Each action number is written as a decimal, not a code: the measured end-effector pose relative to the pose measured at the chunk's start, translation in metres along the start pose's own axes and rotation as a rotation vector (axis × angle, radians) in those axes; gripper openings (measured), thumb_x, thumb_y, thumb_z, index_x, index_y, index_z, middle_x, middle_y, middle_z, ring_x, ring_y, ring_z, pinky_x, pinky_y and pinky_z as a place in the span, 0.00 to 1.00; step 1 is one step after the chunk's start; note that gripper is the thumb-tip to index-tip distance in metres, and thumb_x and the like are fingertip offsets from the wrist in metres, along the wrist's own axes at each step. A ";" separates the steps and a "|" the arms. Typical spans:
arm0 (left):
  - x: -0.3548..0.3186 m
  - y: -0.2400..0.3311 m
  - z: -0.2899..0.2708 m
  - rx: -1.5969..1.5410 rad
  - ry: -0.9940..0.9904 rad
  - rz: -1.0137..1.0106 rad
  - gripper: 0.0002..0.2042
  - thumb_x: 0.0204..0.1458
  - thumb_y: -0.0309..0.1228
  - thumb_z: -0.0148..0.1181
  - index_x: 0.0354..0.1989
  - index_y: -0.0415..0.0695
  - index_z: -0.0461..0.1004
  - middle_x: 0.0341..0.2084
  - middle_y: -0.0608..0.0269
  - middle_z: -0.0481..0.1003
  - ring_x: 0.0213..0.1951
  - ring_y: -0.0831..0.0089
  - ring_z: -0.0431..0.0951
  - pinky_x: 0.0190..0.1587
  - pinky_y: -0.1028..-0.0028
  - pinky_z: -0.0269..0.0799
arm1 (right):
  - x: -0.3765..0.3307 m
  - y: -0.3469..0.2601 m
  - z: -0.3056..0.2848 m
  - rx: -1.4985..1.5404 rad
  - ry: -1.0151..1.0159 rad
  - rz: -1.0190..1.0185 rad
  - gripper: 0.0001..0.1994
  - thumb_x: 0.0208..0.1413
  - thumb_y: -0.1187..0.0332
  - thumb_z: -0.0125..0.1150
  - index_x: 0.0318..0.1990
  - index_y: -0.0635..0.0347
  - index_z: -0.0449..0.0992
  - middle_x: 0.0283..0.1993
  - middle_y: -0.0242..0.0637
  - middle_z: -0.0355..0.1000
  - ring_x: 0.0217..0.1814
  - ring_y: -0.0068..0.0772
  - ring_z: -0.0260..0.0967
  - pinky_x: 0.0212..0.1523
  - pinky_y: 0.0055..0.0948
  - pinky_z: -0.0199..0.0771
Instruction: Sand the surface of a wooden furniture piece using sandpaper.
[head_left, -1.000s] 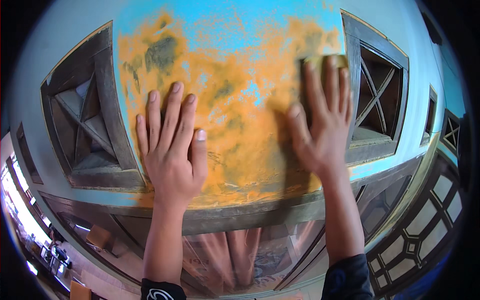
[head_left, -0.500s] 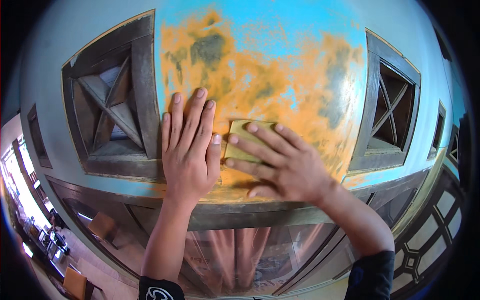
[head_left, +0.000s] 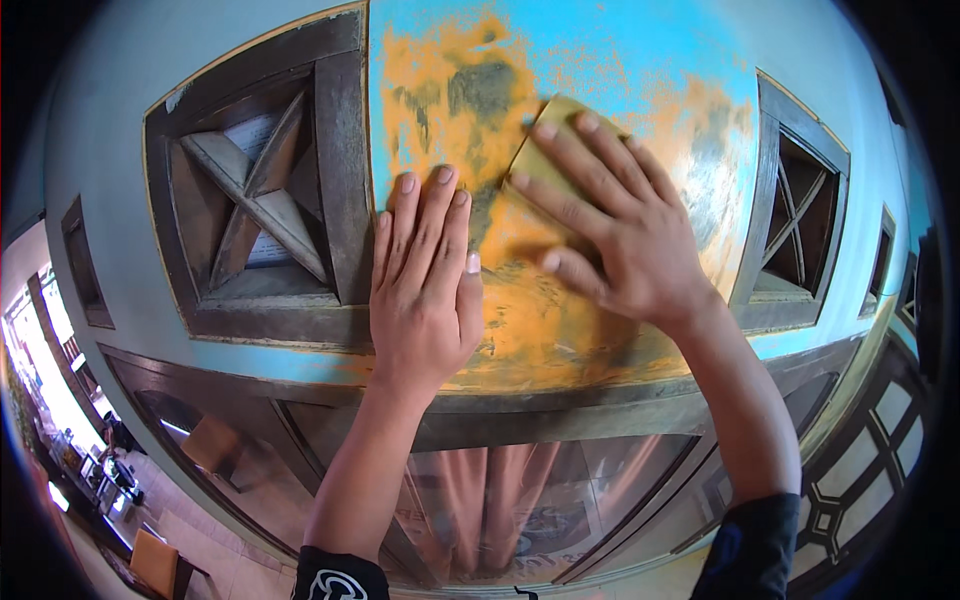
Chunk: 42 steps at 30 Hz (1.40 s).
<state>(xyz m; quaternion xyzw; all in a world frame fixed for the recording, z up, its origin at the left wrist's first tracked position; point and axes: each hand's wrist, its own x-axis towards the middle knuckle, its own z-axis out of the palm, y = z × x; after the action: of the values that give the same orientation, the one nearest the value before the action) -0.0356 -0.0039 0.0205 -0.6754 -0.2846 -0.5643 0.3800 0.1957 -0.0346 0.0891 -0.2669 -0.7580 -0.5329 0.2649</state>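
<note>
Under the fingers of my right hand (head_left: 640,235) lies a yellowish sheet of sandpaper (head_left: 566,108), pressed against the wall panel (head_left: 450,135). Its upper left corner shows past my fingertips, while my palm hides part of the rest. The panel is bright blue with rubbed orange and dark grey patches. My left hand (head_left: 425,320) rests flat on the lower left of that panel with its fingers stretched upward, holding nothing. It is close beside the dark wooden frame of a vent.
Dark wooden vents with crossed slats flank the panel at left (head_left: 255,195) and right (head_left: 795,215). A dark wooden beam (head_left: 560,412) runs below my hands, over glass with pinkish curtains (head_left: 520,490) showing. A brown chair (head_left: 155,568) stands lower left on the tiled floor.
My right hand has slid the sandpaper up and to the right across the panel. My left hand stays flat on the wall. The whole view has shifted slightly.
</note>
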 end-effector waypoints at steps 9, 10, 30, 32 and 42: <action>-0.006 0.020 0.000 -0.186 0.064 -0.031 0.26 0.66 0.34 0.52 0.70 0.33 0.67 0.74 0.45 0.64 0.77 0.41 0.55 0.76 0.44 0.48 | -0.027 -0.083 0.037 0.041 0.076 0.258 0.33 0.66 0.39 0.51 0.75 0.37 0.66 0.81 0.44 0.55 0.84 0.47 0.49 0.79 0.54 0.50; -0.009 0.037 -0.005 -0.221 0.044 -0.027 0.28 0.65 0.36 0.54 0.70 0.32 0.66 0.73 0.43 0.63 0.77 0.38 0.55 0.75 0.43 0.49 | -0.031 -0.088 0.046 0.013 0.152 0.325 0.33 0.66 0.41 0.51 0.75 0.40 0.67 0.78 0.47 0.57 0.84 0.49 0.49 0.78 0.55 0.51; -0.042 0.058 0.018 0.026 -0.195 -0.076 0.41 0.66 0.59 0.49 0.77 0.38 0.59 0.79 0.51 0.55 0.79 0.52 0.52 0.78 0.53 0.40 | -0.066 -0.038 0.019 0.128 0.436 0.547 0.24 0.62 0.71 0.59 0.67 0.60 0.73 0.77 0.51 0.61 0.82 0.61 0.52 0.78 0.56 0.47; -0.021 0.043 0.005 0.051 -0.135 -0.090 0.42 0.65 0.60 0.50 0.76 0.36 0.59 0.78 0.50 0.56 0.79 0.50 0.52 0.78 0.53 0.40 | -0.029 -0.015 0.015 0.085 0.464 0.542 0.26 0.64 0.68 0.58 0.70 0.57 0.71 0.80 0.48 0.59 0.84 0.60 0.48 0.79 0.56 0.44; -0.046 0.029 -0.007 0.056 -0.169 -0.106 0.45 0.64 0.64 0.50 0.76 0.34 0.59 0.78 0.48 0.55 0.79 0.45 0.51 0.78 0.49 0.39 | -0.015 -0.011 0.022 -0.141 0.334 0.641 0.28 0.72 0.58 0.48 0.78 0.49 0.62 0.83 0.36 0.54 0.87 0.49 0.41 0.82 0.52 0.33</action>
<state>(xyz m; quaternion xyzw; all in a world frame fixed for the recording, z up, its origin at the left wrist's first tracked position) -0.0248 -0.0238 -0.0299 -0.6936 -0.3667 -0.5166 0.3429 0.1968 -0.0183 0.0648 -0.4176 -0.5436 -0.5101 0.5194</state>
